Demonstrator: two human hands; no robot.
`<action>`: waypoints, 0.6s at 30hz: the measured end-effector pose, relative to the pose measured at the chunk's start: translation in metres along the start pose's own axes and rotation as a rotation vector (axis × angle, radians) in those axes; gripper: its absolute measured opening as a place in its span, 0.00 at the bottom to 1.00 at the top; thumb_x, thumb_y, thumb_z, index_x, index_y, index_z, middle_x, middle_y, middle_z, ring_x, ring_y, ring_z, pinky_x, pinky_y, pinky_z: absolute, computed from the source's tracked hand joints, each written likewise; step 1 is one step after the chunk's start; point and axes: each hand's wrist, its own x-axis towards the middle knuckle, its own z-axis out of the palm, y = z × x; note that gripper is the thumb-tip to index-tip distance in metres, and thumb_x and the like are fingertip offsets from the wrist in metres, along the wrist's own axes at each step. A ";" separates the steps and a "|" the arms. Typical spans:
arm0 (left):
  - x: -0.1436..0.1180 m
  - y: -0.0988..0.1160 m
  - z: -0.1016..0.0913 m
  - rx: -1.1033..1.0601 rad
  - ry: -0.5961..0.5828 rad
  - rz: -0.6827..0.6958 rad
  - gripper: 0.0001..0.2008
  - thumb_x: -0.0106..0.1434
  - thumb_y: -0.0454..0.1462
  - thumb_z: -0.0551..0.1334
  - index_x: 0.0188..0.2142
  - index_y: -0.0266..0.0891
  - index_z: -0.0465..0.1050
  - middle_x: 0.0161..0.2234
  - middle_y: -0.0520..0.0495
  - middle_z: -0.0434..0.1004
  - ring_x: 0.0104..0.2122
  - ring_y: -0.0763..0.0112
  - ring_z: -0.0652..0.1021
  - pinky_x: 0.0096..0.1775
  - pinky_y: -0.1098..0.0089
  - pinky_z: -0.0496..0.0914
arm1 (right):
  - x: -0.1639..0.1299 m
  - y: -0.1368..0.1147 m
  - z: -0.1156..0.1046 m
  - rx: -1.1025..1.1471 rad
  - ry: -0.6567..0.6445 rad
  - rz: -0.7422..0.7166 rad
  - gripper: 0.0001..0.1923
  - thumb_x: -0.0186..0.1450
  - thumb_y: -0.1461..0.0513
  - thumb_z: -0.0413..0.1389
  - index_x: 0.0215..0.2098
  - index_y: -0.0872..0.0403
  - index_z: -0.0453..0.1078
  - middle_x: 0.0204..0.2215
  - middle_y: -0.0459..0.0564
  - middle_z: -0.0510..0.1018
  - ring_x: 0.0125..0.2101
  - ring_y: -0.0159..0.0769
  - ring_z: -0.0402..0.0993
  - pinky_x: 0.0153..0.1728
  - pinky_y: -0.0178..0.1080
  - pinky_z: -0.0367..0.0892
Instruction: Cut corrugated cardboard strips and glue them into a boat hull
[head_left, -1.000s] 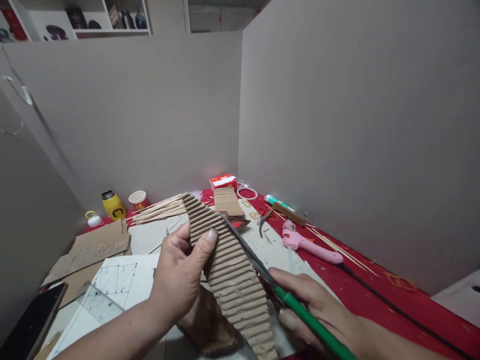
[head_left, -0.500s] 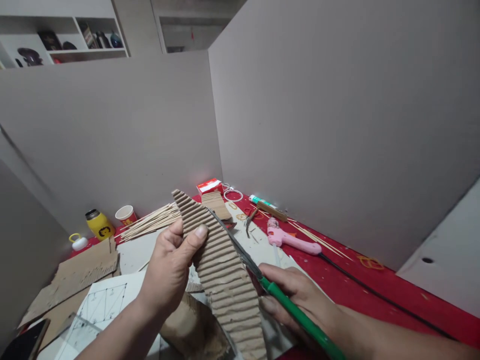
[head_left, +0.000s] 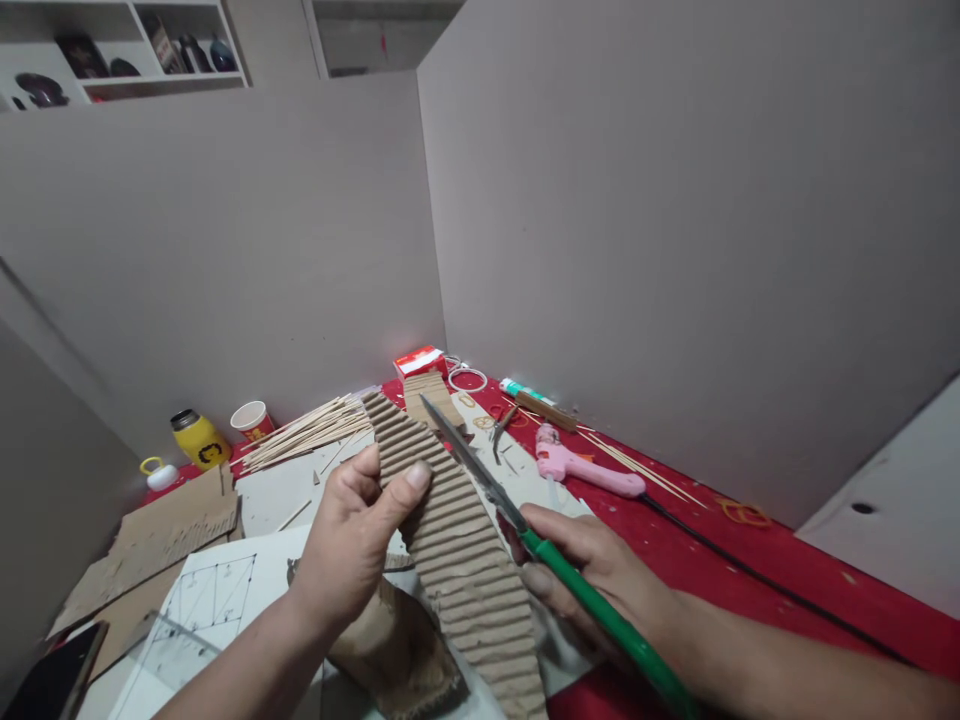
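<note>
A long, tapering strip of corrugated cardboard (head_left: 472,555) slants across the middle, its ridges facing up. My left hand (head_left: 364,535) pinches it near its narrow far end, thumb on top and fingers underneath. Green-handled scissors (head_left: 577,590) are in my right hand (head_left: 607,575), with the fingers wrapped round the handles. The blades point forward along the strip's right edge and look closed or nearly so. Below the strip lies a curved brown piece (head_left: 401,640), partly hidden by my left hand and the cardboard.
A pink hot glue gun (head_left: 589,472) with a black cord lies at right on the red cloth (head_left: 720,590). Thin wooden sticks (head_left: 307,435), a paper cup (head_left: 253,420) and a yellow bottle (head_left: 199,438) stand at back left. Left are cardboard sheets (head_left: 172,515) and a drawn diagram (head_left: 214,590).
The strip and my left hand have shifted slightly right and down in view. The scissor blades now show clear of the strip's edge, their tips raised a little. Both hands keep their holds.
</note>
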 end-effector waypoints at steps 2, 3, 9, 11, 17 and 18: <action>0.002 0.001 -0.002 0.005 0.047 0.031 0.07 0.63 0.38 0.65 0.40 0.40 0.78 0.36 0.47 0.82 0.36 0.69 0.80 0.38 0.72 0.73 | -0.002 0.003 0.001 0.092 0.043 0.041 0.23 0.64 0.42 0.53 0.29 0.52 0.62 0.20 0.41 0.60 0.20 0.29 0.58 0.21 0.32 0.60; 0.003 0.001 -0.003 0.009 0.074 0.053 0.07 0.63 0.38 0.65 0.40 0.40 0.78 0.36 0.48 0.82 0.35 0.70 0.80 0.37 0.72 0.73 | -0.004 0.004 0.001 0.174 0.053 0.077 0.23 0.63 0.41 0.53 0.30 0.52 0.61 0.20 0.40 0.60 0.19 0.28 0.57 0.19 0.32 0.58; 0.003 -0.003 -0.001 0.104 0.187 0.110 0.08 0.63 0.40 0.66 0.41 0.41 0.77 0.36 0.49 0.82 0.36 0.69 0.80 0.39 0.72 0.73 | -0.004 -0.001 0.009 0.538 0.021 0.105 0.23 0.57 0.46 0.64 0.40 0.51 0.65 0.31 0.45 0.71 0.26 0.31 0.69 0.29 0.35 0.69; 0.000 -0.007 0.003 0.123 0.195 0.095 0.09 0.63 0.41 0.66 0.41 0.40 0.77 0.36 0.49 0.82 0.36 0.68 0.80 0.39 0.71 0.74 | -0.002 -0.004 0.012 0.536 0.055 0.114 0.20 0.58 0.51 0.65 0.41 0.51 0.65 0.32 0.45 0.71 0.31 0.32 0.70 0.35 0.36 0.70; -0.010 -0.020 0.014 0.098 0.032 -0.141 0.11 0.53 0.39 0.73 0.34 0.36 0.79 0.29 0.48 0.81 0.31 0.69 0.79 0.34 0.73 0.73 | 0.000 -0.008 0.013 0.490 0.152 0.126 0.17 0.60 0.56 0.65 0.40 0.51 0.64 0.31 0.44 0.71 0.32 0.32 0.69 0.34 0.36 0.69; -0.011 -0.021 0.015 0.091 0.029 -0.156 0.10 0.53 0.39 0.73 0.32 0.36 0.79 0.28 0.49 0.80 0.29 0.70 0.78 0.32 0.73 0.72 | 0.000 -0.008 0.011 0.455 0.151 0.108 0.16 0.60 0.56 0.64 0.40 0.52 0.64 0.31 0.44 0.70 0.31 0.32 0.68 0.32 0.35 0.69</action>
